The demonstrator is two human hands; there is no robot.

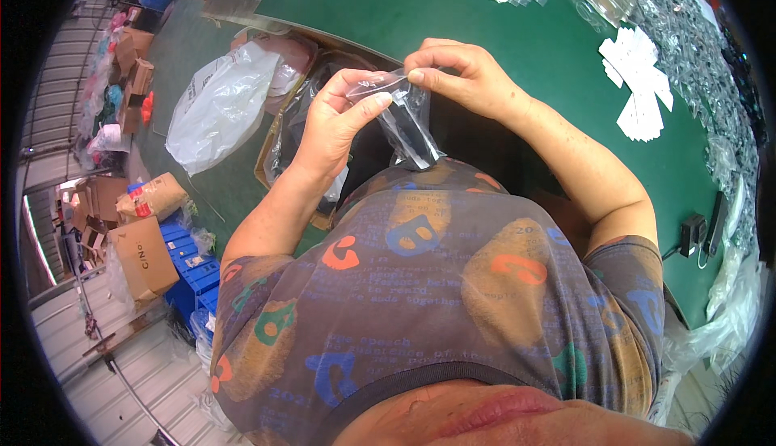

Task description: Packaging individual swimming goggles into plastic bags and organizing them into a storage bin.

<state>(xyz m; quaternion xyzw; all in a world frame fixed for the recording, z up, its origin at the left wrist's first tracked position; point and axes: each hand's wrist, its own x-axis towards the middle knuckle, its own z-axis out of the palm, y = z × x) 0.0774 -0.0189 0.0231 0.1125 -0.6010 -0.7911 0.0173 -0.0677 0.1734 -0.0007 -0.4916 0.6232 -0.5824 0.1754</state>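
Between my two hands hangs a transparent zip bag [408, 126] with a dark, flat, oblong item inside, whose kind I cannot make out. My left hand [335, 118] pinches the left part of the bag's top edge between thumb and fingers. At the right end of that edge, my right hand [465, 78] grips it between thumb and forefinger. The bag's lower end reaches down toward my patterned shirt. Below and left of the hands, an open carton [271, 151] lined with dark plastic is partly hidden by my left forearm.
A green table [533, 50] spreads ahead and to the right. On it lie a stack of white paper slips [638, 82], a long heap of small plastic-wrapped pieces [687, 50] and a black adapter [692, 234]. White plastic bags [222, 102], a blue crate [190, 264] and cardboard boxes [144, 260] are at left.
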